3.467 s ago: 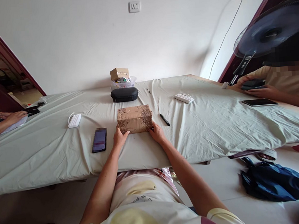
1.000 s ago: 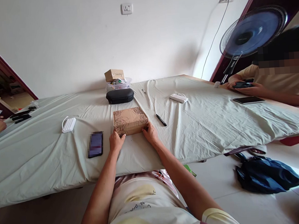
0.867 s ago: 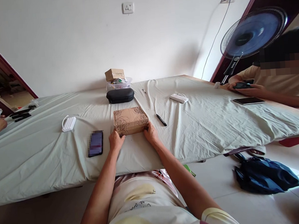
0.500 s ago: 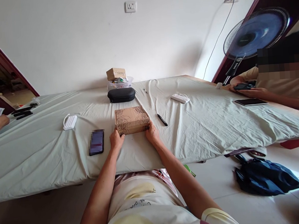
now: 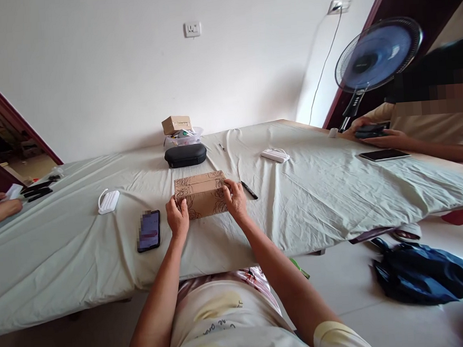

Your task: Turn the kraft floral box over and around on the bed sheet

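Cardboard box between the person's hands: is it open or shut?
Shut: the cardboard box shows no raised flap or opening on its visible faces; the left hand and right hand hold its ends.

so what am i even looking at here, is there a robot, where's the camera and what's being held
There is no robot: a person is working with two bare hands. The camera is worn on their head and looks forward and down, so their arms come in from the bottom of the picture.

The left hand and right hand hold a cardboard box marked with dark curly lines, one at each end. I can't tell whether it rests flat.

On the cloth-covered table, a phone lies left of the box and a black pen right of it. Behind the box sits a black case.

The hands at the far left and far right belong to other people.
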`<state>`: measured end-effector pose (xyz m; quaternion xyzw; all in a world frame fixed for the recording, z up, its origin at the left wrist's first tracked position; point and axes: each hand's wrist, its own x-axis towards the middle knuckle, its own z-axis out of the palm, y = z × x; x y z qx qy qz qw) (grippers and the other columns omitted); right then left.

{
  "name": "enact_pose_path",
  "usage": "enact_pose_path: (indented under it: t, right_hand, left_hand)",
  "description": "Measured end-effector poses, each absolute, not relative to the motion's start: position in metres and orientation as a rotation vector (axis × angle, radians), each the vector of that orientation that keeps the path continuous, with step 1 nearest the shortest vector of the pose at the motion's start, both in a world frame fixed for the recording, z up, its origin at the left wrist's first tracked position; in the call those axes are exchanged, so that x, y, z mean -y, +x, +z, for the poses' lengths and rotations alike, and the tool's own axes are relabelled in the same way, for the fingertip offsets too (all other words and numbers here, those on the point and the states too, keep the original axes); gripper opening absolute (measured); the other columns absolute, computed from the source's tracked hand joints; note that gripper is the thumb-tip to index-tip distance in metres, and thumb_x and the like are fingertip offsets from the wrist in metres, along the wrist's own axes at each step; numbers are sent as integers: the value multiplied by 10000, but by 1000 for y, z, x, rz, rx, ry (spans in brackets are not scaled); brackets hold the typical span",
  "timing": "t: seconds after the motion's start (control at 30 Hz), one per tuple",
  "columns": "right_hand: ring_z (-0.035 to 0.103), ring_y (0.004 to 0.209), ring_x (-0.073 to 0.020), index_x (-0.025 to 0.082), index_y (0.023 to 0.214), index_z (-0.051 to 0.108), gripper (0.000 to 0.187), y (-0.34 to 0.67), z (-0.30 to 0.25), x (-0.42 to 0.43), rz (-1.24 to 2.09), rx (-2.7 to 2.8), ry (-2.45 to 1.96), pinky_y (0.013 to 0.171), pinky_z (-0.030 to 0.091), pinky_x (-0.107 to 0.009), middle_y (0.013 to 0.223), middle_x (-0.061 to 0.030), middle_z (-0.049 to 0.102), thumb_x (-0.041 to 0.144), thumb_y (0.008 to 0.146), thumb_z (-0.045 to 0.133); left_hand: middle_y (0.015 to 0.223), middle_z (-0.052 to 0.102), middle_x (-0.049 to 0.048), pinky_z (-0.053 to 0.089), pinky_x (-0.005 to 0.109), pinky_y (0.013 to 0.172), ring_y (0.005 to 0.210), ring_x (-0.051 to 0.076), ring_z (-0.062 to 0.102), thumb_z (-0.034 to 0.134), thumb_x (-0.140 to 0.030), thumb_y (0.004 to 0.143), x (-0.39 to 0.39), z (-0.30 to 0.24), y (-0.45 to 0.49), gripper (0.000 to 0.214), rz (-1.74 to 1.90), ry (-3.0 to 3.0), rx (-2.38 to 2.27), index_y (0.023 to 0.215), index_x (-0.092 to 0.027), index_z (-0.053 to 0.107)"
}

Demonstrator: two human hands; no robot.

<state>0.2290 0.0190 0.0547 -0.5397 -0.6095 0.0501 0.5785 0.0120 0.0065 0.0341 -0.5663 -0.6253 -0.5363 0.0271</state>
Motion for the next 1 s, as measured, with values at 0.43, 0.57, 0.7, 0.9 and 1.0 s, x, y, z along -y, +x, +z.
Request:
enact_pose_path:
  t: [0.43,0.57,0.7,0.9,1.0]
  right_hand:
    - [608,867,-247,205,995,647,557,238,10,-36,332,1465,-1523,797,475,-347,883,-75,640,667,1009,336]
    - [632,877,-246,205,989,639,541,237,11,-34,321,1467,-1548,784,474,-345,931,-90,661,677,995,375]
    - [619,721,-215,203,1004,609,527,233,12,-26,357,1498,-1460,682,462,-318,764,-35,646,707,954,465]
    - [598,643,-174,215,929,618,464,209,6,-6,411,1982,-1050,641,475,-289,729,-20,661,674,948,550]
    - [631,676,-169,224,1041,657,364,195,2,2,389,2214,-841,670,491,-278,803,-32,712,559,1003,518]
  left_hand:
    - [1062,659,159,538,440,924,1055,304,648,610,-402,913,-14,-13,1,327,-1633,-1850,1958,1124,-154,590]
    - [1147,667,171,547,447,959,1106,306,658,634,-292,865,-15,-15,0,395,-1698,-1834,2016,1223,-146,556]
    - [1221,679,190,543,473,1007,1143,313,677,614,-223,852,-17,-16,-4,493,-1813,-1778,2122,1322,-136,495]
    - [1612,419,194,358,466,1246,1498,314,422,585,-223,873,-20,-19,-6,759,-1880,-1841,2077,1571,-134,298]
    - [1571,493,161,381,449,1233,1464,301,473,533,-201,885,-18,-19,-1,679,-1774,-2081,2067,1547,-146,391]
